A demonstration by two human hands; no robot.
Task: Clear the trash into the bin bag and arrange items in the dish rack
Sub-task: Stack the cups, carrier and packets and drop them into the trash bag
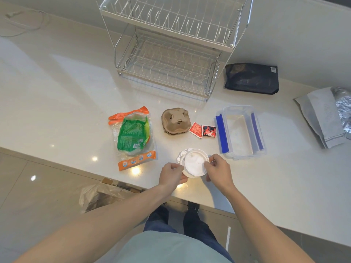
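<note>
Both hands grip a white plastic lid [193, 164] just above the near part of the pale surface [66, 103]: the left hand [171, 175] is curled closed on its left rim, the right hand [218, 170] pinches its right rim with fingertips. The surface's near edge runs diagonally from left down to the right, passing just behind the wrists, so little room lies between the lid and that edge. The left half of the surface is bare and wide. Left of the lid lies a green and orange food bag [133, 137]; its printing is too small to read. Beyond the lid sits a brown cardboard cup carrier [175, 120], with two red sauce sachets [203, 130] just right of it, lettering unreadable. A clear box with blue clips [240, 131] lies to the right. The wire dish rack [169, 48] stands at the far side, both tiers bare. A black pouch [251, 78] with a barcode label lies right of it. Below the edge, on the floor at the left, is a clear bin bag [102, 196].
</note>
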